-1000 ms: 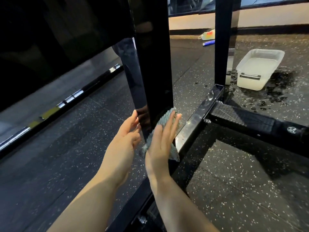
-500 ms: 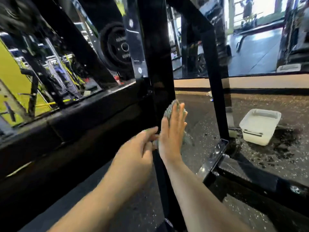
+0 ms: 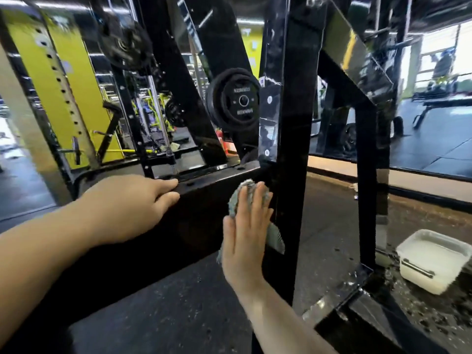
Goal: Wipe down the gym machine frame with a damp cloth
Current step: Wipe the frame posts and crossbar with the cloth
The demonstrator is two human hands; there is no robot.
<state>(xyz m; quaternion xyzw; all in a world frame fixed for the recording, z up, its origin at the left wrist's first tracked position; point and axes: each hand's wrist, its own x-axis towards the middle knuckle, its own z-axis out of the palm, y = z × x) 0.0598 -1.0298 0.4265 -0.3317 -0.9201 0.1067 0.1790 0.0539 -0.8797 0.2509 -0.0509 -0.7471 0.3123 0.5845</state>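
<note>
The gym machine frame is glossy black: a tall upright post meets a horizontal beam running left. My right hand lies flat with straight fingers, pressing a grey-green cloth against the frame where beam and post join; the cloth's edges show above the fingertips and to the right of the palm. My left hand rests on the top edge of the beam, fingers laid over it, thumb along the front face.
A white plastic tub of water stands on the speckled rubber floor at right, wet splashes around it. A second black upright and a base rail lie right of my arm. Weight plates hang behind the frame.
My view has lifted. My right hand slid the cloth up the post from near the floor to the beam joint. My left hand moved off the post onto the beam's top edge.
</note>
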